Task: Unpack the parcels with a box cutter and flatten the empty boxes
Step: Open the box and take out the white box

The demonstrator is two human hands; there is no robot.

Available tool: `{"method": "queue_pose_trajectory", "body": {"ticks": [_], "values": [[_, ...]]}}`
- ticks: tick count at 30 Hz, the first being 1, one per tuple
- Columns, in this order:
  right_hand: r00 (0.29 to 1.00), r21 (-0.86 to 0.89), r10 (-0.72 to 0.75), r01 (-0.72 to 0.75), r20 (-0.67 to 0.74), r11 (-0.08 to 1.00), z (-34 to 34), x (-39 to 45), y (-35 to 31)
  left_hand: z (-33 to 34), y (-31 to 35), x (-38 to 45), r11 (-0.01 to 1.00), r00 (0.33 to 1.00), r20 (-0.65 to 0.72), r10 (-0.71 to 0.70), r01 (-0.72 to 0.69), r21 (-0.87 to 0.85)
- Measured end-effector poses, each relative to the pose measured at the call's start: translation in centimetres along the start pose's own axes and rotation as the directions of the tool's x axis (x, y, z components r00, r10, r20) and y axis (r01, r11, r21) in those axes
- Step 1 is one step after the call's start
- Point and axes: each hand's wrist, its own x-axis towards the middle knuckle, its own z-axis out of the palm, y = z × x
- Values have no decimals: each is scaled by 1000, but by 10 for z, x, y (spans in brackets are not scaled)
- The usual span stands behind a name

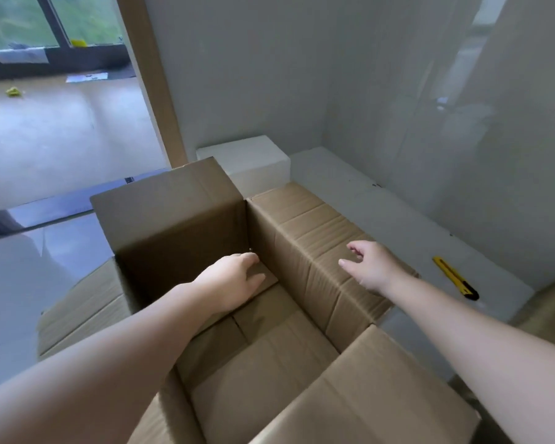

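Head view: big open cardboard box (263, 363) up close, looks emptied. Left hand (234, 280) reaching down inside, fingers flat on the bottom flaps, probably pushing them out. Right hand (370, 265) relaxed, hovering over the side flap. Box cutter (455, 278) parked farther right on the white ledge (398, 216).

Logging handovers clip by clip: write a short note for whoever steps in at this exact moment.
Left hand: open, reaching inside the open cardboard box, no grip on anything.
Right hand: open, hovering over the box's folded-out right flap.
Box cutter: lying on the white ledge, right of the box.
Done: box opened, nothing visible inside.
Left: flatten it.
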Motion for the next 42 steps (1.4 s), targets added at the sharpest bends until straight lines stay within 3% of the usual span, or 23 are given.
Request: {"method": "queue_pose_trajectory", "body": {"ticks": [10,13,16,18,20,23,26,36,42], "values": [[959,-386,229,-150,167,910,38,-26,18,37,-67,-46,988,988,26,-151,152,-14],[961,-410,207,-117,182,905,45,-30,25,42,-86,-54,963,972,64,-226,213,166],[974,-421,160,-80,160,904,49,-28,22,41,-103,-62,888,961,9,-277,252,384],[982,-446,114,-35,151,895,52,-25,16,37,-106,-70,845,884,-44,-464,457,277],[983,-457,89,-5,163,889,57,-23,6,31,-107,-81,738,738,-40,-674,674,6],[983,-455,55,33,178,890,72,-21,-13,31,-123,-95,579,606,11,-795,764,-285],[978,-447,26,70,205,892,90,-22,-37,33,-155,-106,548,581,-42,-813,739,-392],[910,-383,-132,293,393,876,173,-75,-153,11,-303,-183,478,471,-140,-871,744,-467],[888,-297,-152,300,433,907,234,-120,-214,-3,-374,-239,433,400,-178,-899,757,-490]]}}
